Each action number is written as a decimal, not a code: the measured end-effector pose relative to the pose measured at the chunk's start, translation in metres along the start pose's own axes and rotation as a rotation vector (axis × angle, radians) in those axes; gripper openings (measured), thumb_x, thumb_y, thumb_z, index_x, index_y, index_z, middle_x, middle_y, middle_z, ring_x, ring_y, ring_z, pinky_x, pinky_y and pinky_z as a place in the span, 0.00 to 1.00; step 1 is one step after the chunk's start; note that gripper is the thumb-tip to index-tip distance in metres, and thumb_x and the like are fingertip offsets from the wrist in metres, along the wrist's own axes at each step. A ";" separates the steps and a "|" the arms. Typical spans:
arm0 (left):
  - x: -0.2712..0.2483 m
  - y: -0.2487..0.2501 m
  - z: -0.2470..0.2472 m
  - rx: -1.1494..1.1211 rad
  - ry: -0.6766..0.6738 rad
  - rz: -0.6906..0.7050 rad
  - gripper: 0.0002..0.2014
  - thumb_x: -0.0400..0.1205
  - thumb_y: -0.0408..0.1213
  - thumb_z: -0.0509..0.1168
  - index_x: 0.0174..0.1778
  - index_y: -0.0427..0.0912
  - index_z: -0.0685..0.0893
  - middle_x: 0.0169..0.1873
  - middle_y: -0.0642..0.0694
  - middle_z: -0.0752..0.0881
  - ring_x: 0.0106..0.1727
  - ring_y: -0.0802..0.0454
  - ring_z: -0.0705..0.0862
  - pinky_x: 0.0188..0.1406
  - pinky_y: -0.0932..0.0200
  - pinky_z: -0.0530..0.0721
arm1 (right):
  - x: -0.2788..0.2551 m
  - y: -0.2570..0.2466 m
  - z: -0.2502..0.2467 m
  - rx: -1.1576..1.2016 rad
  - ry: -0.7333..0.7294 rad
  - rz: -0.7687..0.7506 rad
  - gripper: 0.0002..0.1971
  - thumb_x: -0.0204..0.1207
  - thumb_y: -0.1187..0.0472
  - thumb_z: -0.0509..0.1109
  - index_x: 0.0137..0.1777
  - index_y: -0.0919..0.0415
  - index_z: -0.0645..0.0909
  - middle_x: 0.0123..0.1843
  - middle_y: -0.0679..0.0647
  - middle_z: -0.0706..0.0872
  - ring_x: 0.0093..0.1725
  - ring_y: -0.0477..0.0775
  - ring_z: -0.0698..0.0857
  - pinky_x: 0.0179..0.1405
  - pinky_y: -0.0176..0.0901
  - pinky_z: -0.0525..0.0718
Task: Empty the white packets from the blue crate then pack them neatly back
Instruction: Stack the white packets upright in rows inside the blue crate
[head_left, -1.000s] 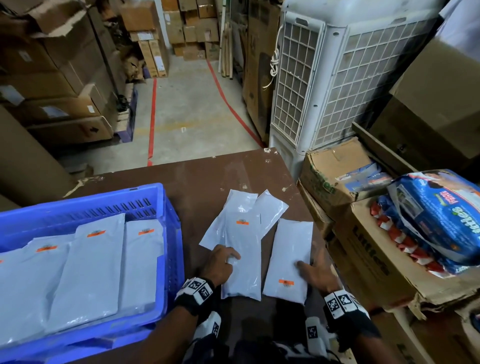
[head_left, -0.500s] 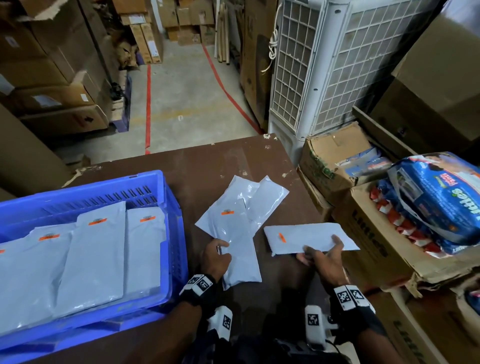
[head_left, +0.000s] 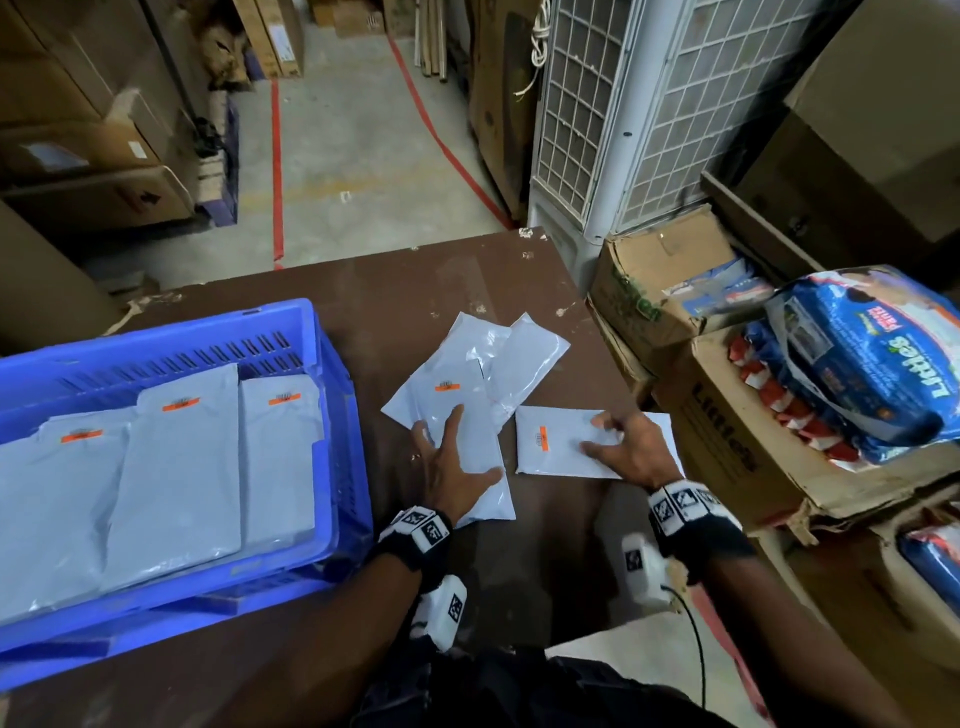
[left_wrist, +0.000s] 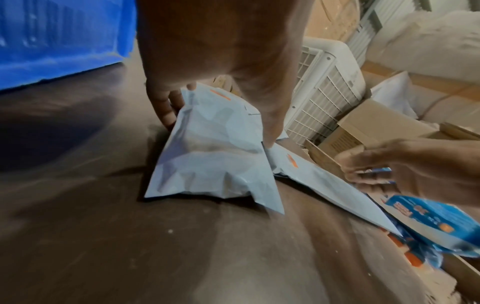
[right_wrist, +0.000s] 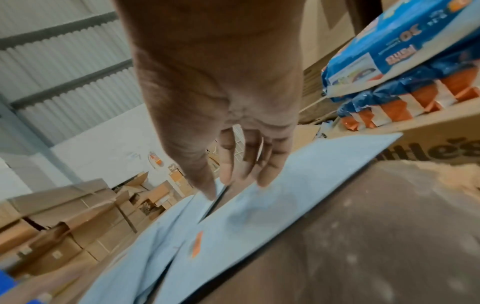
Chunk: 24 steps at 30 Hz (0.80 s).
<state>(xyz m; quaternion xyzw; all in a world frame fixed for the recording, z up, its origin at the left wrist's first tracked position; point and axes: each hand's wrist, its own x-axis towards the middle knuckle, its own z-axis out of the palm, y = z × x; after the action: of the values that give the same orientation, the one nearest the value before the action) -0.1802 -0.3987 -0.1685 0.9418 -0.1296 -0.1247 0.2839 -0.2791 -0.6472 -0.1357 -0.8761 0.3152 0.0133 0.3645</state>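
Observation:
The blue crate (head_left: 156, 332) stands at the left of the table, with several white packets (head_left: 176, 483) lying side by side in it. More white packets lie in a loose pile mid-table. My left hand (head_left: 467, 447) spans the top packet (head_left: 441, 400), which carries an orange label. In the left wrist view its fingers (left_wrist: 166, 111) hook the left edge and the thumb (left_wrist: 269, 131) the right edge, so the packet (left_wrist: 213, 164) buckles upward. My right hand (head_left: 608, 441) rests with straight fingers on a packet lying crosswise (head_left: 550, 452); the fingertips (right_wrist: 265, 179) press on that packet (right_wrist: 259, 216).
The brown table (head_left: 415, 291) ends at a concrete floor beyond. Open cardboard boxes (head_left: 727, 441) crowd its right edge, with a blue diaper pack (head_left: 857, 364) on top. A white air cooler (head_left: 649, 104) stands behind them, and stacked cartons line the far left.
The right hand lifted its packet, turned it from lengthwise to crosswise and laid it flat. The left hand slid from the near end of its packet up over its middle.

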 end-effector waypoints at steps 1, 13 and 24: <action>0.000 0.003 0.004 0.008 -0.041 -0.006 0.53 0.64 0.58 0.81 0.82 0.63 0.56 0.80 0.41 0.50 0.76 0.39 0.63 0.75 0.44 0.73 | 0.008 0.001 -0.002 -0.130 -0.055 -0.019 0.35 0.57 0.36 0.84 0.62 0.49 0.81 0.67 0.56 0.82 0.70 0.60 0.77 0.70 0.50 0.74; -0.015 -0.003 0.002 0.247 -0.235 -0.082 0.48 0.61 0.61 0.78 0.75 0.62 0.59 0.77 0.44 0.56 0.77 0.37 0.62 0.75 0.38 0.67 | -0.015 0.014 0.018 -0.588 -0.218 0.216 0.60 0.55 0.20 0.72 0.84 0.48 0.56 0.83 0.60 0.58 0.80 0.71 0.62 0.76 0.67 0.68; -0.019 0.009 0.011 0.231 -0.068 -0.119 0.60 0.59 0.67 0.76 0.80 0.55 0.47 0.79 0.38 0.52 0.75 0.35 0.64 0.73 0.41 0.69 | -0.047 -0.005 0.046 -0.521 -0.186 0.138 0.60 0.62 0.20 0.67 0.86 0.50 0.45 0.81 0.63 0.61 0.79 0.68 0.64 0.75 0.62 0.70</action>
<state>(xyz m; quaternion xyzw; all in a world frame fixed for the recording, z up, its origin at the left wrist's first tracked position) -0.2027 -0.4057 -0.1691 0.9695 -0.0969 -0.1576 0.1611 -0.3047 -0.5897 -0.1544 -0.9117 0.3255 0.1989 0.1526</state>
